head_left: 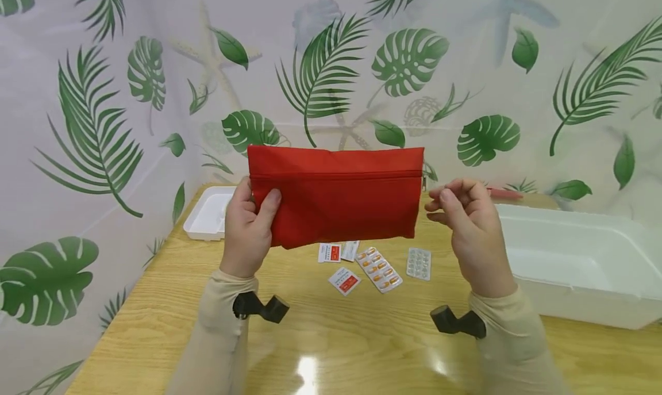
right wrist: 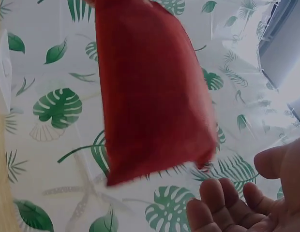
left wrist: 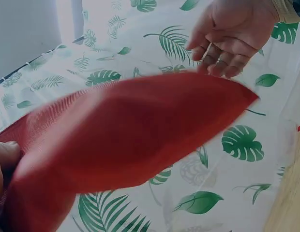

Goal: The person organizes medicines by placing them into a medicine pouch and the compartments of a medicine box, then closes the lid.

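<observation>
From here I have the red pouch (head_left: 341,202) pinched in my left grip (head_left: 245,234), extending rightward from it; my right grip (head_left: 477,234), loosely curled and free, hovers just beside the pouch's other end.

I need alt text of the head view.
A left hand grips one end of a red pouch above a table; the right hand is near the other end. Blister packs and small packets lie below; a white tub stands on the right.
</observation>
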The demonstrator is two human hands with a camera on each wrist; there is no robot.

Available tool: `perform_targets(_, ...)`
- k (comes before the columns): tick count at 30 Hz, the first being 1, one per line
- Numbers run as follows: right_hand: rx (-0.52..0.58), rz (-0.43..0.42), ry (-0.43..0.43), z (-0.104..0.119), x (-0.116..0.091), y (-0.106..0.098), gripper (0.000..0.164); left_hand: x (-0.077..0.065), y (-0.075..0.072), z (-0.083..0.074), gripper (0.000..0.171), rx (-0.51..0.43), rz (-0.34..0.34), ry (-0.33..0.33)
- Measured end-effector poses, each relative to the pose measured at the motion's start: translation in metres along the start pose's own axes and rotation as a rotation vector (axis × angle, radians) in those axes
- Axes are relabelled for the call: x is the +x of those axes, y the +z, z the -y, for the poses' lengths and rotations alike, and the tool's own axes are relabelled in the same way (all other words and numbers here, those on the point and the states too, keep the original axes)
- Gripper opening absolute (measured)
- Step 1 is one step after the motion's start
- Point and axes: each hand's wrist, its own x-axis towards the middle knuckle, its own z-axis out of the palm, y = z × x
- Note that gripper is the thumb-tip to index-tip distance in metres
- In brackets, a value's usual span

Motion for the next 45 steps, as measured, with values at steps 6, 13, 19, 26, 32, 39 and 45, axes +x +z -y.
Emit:
perform_targets(6,-0.491,0.005,0.049,-0.014,0.007,-0.032,0.029,0.001,0.003,0.004,0.019,0.166,-0.013,0.069)
perform_targets(13,-1.028,0.203,0.199,-0.024,0.001,-0.082,0.055,0.003,0.007,0.009,0.017,0.266,-0.033,0.098)
perform_targets(19,-1.272,0.307,0.297,-0.043,-0.006,-0.103,0.071,0.005,0.007,0.011,0.016,0.288,-0.052,0.106)
perform_targets(26,-1.326,0.296,0.292,-0.056,-0.010,-0.111,0.042,0.002,0.010,0.013,0.017,0.298,-0.051,0.075)
perform_targets(32,-1.316,0.268,0.053,-0.066,-0.011,-0.098,0.032,0.002,0.015,0.011,0.020,0.301,-0.023,0.089)
perform_targets(39,-1.283,0.308,-0.070,-0.065,-0.011,-0.063,0.029,-0.002,0.019,0.012,0.020,0.313,-0.009,0.083)
perform_targets(45,-1.268,0.361,-0.111,-0.062,-0.019,-0.043,0.030,-0.005,0.020,0.014,0.020,0.300,-0.021,0.077)
